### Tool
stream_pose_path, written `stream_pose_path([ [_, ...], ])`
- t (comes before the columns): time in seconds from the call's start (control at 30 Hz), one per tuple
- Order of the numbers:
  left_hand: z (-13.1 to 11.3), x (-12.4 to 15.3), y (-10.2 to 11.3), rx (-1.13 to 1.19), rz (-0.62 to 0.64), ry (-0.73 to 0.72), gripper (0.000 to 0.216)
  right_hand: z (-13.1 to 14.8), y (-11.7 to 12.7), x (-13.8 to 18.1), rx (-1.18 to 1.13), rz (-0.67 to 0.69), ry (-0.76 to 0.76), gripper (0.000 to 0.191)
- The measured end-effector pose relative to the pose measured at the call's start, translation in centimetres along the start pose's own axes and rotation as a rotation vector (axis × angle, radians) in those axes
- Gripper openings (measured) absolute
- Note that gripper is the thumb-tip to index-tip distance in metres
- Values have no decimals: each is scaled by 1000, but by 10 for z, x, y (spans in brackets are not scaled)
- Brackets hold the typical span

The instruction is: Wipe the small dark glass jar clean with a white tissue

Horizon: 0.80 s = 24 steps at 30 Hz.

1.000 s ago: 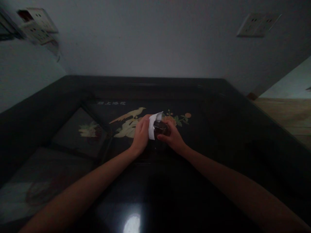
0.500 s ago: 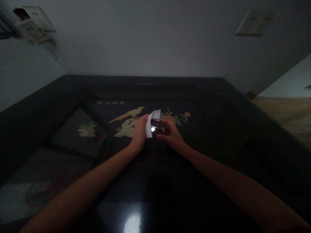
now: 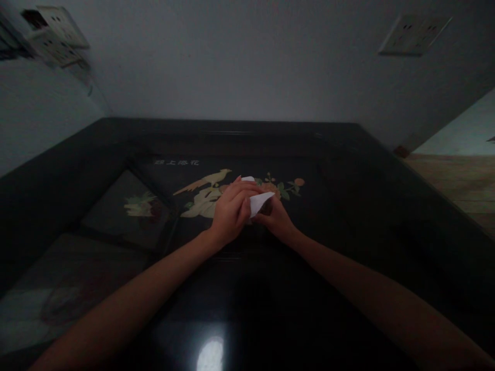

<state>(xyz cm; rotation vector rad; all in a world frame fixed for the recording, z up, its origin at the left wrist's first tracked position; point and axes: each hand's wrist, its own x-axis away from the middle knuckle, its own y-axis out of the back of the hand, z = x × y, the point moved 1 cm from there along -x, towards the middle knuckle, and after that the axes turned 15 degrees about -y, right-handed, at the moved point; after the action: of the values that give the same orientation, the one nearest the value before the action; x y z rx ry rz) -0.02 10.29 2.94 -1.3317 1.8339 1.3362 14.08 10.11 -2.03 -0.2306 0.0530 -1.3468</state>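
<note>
Both my hands meet over the middle of a glossy black table (image 3: 348,216) with a painted bird and flowers. My left hand (image 3: 231,208) lies on top, fingers curled over a white cloth or paper (image 3: 259,202) and pressing it onto a small dark object. That object is almost wholly hidden; only a dark bit shows by my right fingers. My right hand (image 3: 276,219) is closed around the dark object from the right side and below.
The black table runs to a grey wall behind. Wall sockets (image 3: 412,33) sit at the upper right and more sockets (image 3: 54,36) at the upper left. A wooden floor (image 3: 456,180) shows at the right. A light reflects on the table's near edge.
My left hand has moved from the left side over the top of the dark object, folding the white cloth down across it. The shiny dark object, visible before, is now covered.
</note>
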Motion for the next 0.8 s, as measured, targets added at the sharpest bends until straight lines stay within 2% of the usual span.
stream_pose_path([
  [0.07,1,1,0,21,-9,-19,34,0,0,0,5,-12,1,64],
  [0.1,3,2,0,46,-42,26,34,0,0,0,9,-14,-7,64],
  [0.17,7,4,-2,129,-154,216,34,1,0,1,16,-12,-21,63],
  [0.3,20,5,-10,421,-373,699,30,4,-1,3,-1,31,-17,62],
  [0.4,25,4,-14,518,-383,804,31,5,-2,4,-34,44,-6,65],
  [0.5,20,4,-12,400,-366,737,33,4,-1,3,-6,34,-19,66],
  [0.57,13,5,-8,281,-330,609,34,3,0,2,14,27,-33,65],
  [0.7,2,4,-2,55,-89,131,37,1,1,1,-3,-5,-18,65],
  [0.77,1,4,-1,12,-25,13,38,0,0,1,-8,-23,-12,64],
  [0.8,2,5,-1,7,-18,4,39,0,0,1,-7,-27,-15,64],
])
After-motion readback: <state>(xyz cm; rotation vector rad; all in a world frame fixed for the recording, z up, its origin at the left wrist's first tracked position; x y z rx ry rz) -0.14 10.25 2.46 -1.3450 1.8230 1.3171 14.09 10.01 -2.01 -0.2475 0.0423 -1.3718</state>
